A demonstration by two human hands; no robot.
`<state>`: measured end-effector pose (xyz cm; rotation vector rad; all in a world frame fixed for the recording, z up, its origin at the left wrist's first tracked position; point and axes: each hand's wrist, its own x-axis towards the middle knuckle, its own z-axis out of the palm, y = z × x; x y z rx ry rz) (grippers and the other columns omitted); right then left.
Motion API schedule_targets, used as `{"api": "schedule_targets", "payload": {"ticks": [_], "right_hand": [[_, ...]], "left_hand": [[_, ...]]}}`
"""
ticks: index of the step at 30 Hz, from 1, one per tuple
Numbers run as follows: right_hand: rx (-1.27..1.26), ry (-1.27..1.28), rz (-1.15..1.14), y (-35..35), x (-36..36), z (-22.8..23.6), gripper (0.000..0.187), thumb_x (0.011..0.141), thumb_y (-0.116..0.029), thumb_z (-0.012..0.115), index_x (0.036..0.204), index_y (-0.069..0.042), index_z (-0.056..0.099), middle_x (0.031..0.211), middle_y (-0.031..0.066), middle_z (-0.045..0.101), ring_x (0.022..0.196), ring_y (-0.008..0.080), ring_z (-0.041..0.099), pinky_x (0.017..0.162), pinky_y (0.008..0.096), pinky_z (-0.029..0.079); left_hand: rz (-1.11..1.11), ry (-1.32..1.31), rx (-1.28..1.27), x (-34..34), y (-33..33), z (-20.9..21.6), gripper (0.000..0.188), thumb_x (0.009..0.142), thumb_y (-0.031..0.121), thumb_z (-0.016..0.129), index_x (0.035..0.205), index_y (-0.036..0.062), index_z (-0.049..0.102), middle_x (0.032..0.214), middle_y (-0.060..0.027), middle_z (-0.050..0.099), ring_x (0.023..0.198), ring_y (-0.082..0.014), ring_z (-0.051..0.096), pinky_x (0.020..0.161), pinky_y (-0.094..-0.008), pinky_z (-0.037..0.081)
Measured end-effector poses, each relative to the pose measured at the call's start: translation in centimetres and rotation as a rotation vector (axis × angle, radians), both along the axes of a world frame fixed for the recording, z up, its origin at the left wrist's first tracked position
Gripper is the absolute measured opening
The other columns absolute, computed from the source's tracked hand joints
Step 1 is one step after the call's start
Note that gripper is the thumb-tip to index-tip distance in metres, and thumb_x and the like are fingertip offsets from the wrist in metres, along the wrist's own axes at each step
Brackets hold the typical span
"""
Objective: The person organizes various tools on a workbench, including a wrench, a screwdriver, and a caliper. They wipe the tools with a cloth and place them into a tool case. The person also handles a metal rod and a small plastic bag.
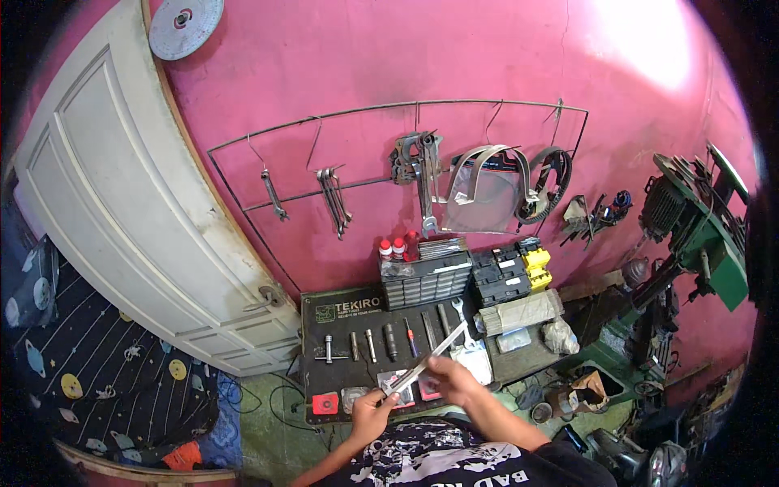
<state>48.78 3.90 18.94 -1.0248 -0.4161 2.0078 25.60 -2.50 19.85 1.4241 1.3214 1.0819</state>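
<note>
Above the near edge of the bench I hold a long flat silver bar [449, 338]; it is thicker toward my body and looks like a caliper. My left hand [373, 414] is closed round its lower end. Against its middle, the fingers of my right hand [456, 383] are bent and closed, partly hiding it. Beyond it on the dark mat [324, 365] lie a T-shaped tool [328, 349], a screwdriver [411, 337], several metal rods and a wrench [459, 310]. Small flat packets, one of them red [325, 403], lie along the near edge.
A grey drawer cabinet [426, 284] with red bottles on top stands at the back, beside black and yellow cases [507, 272]. Wrenches [333, 203] hang from a wall rack. A green machine [706, 243] rises at the right; a white door [138, 211] is at the left.
</note>
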Motion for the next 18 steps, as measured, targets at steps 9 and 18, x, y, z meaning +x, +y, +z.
{"api": "schedule_targets", "payload": {"ticks": [9,18], "right_hand": [[-0.007,-0.114,0.12,0.2,1.7,-0.3,0.031,0.099,-0.03,0.062,0.119,-0.007,0.066,0.109,0.0051,0.069,0.099,0.0208,0.059,0.087,0.0369,0.046],[-0.04,0.032,-0.196,5.3,8.4,1.2,0.026,0.097,-0.03,0.065,0.115,-0.012,0.068,0.114,0.0028,0.069,0.112,0.0201,0.058,0.105,0.0449,0.038]], "left_hand": [[0.045,0.0,-0.036,4.2,0.0,1.1,0.021,0.093,0.014,0.071,0.111,0.0041,0.075,0.081,-0.0027,0.072,0.071,-0.0048,0.055,0.066,-0.027,0.047],[0.067,0.004,0.011,6.3,-0.5,0.4,0.022,0.095,0.021,0.072,0.108,0.0033,0.076,0.074,0.0024,0.066,0.068,-0.0035,0.049,0.06,-0.0261,0.042]]}}
